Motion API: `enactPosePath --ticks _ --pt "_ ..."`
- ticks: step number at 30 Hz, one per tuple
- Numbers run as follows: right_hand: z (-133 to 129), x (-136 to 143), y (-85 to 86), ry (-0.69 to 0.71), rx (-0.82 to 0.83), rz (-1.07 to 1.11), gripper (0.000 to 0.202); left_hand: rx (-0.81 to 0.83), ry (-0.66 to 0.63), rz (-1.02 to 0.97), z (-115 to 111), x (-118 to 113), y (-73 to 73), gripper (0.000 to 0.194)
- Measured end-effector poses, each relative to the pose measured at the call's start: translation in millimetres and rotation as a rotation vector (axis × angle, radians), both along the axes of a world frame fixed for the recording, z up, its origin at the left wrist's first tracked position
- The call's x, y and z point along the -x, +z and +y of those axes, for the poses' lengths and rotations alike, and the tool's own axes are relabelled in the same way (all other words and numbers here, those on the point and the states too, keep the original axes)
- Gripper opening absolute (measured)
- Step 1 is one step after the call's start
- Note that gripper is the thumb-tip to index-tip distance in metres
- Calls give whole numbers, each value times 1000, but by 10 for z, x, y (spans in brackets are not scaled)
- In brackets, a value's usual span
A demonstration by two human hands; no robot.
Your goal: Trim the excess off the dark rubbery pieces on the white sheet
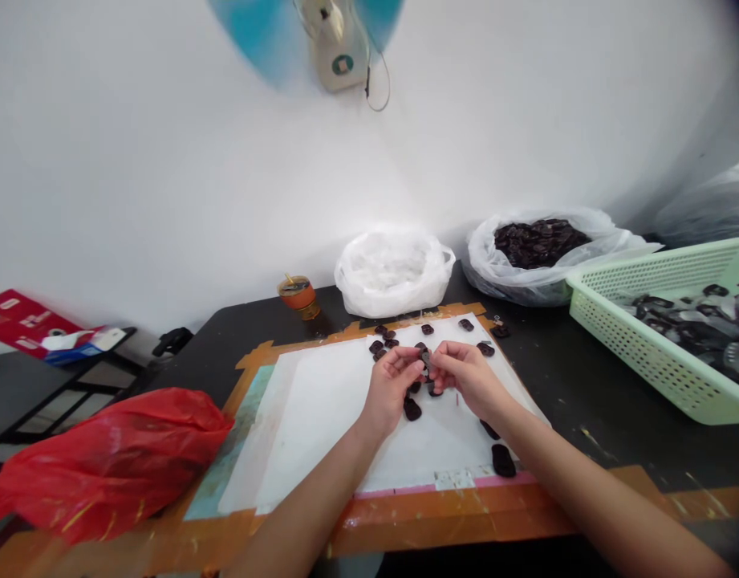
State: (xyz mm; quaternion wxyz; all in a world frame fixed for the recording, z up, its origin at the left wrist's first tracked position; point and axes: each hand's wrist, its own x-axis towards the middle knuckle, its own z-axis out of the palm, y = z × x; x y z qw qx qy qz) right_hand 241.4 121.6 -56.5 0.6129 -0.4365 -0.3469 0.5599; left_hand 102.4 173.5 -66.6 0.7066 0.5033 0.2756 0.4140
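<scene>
My left hand [393,387] and my right hand [467,376] meet over the white sheet [321,417]. Between their fingertips they pinch a small dark piece [425,363], partly hidden by the fingers; its details are too small to tell. Several small dark pieces [377,348] lie in a group just beyond my left hand. More are spread along the sheet's far side, such as one dark piece [466,324]. Below the hands lies a dark oval piece [412,409], and a larger dark piece [503,461] rests near the sheet's front right corner.
At the back stand an orange cup [298,296], a white plastic bag [394,277] and a bag of dark pieces [541,243]. On the right is a green basket [658,353] of dark and clear parts. A red bag [122,457] lies left; a fan [339,48] hangs above.
</scene>
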Motion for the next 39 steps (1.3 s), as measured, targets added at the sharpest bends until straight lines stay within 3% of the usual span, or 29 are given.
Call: enactPosePath --ticks 8,14,21,26,33,35,39 --pt "-9 -12 -34 34 -63 -64 28 -137 -33 70 31 33 8 26" --pt "-10 36 -35 -50 -157 -238 30 -286 122 216 92 77 80 14" --pt "-18 43 -78 -46 -309 -506 24 -493 134 347 97 104 95 15" --pt "-37 61 -69 -167 -386 -1022 15 -384 62 280 91 77 77 19" --pt "-48 12 -73 -261 -402 -1175 21 -204 212 262 239 113 67 20" --pt "-49 -4 -82 -269 -408 -1174 23 -133 161 246 244 120 72 27" --pt "-58 28 -85 -266 -418 -1172 21 -41 -68 214 173 103 79 40"
